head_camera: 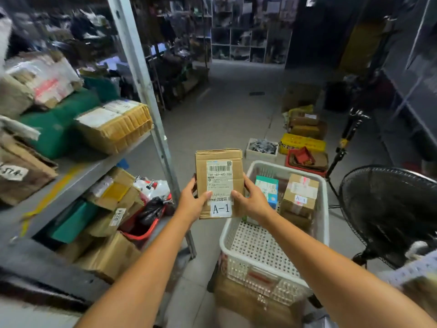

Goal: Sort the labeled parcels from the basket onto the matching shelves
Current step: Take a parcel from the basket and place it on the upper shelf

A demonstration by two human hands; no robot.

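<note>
A flat brown cardboard parcel (218,166) with a shipping label and a white "A-1" tag is held upright in front of me. My left hand (192,203) grips its lower left edge and my right hand (251,201) grips its lower right edge, thumbs on the front. Just right of it stands the white perforated basket (260,247). At the basket's far end lie a brown box (300,195) also tagged "A-1" and a teal-and-white box (268,188). The metal shelf (78,169) on my left is packed with parcels.
A black floor fan (387,214) stands at the right, next to a tripod pole (343,145). Beyond the basket on the floor are a yellow crate (302,143), a red tray (307,162) and a white bin (261,149). The grey aisle floor (224,110) runs ahead.
</note>
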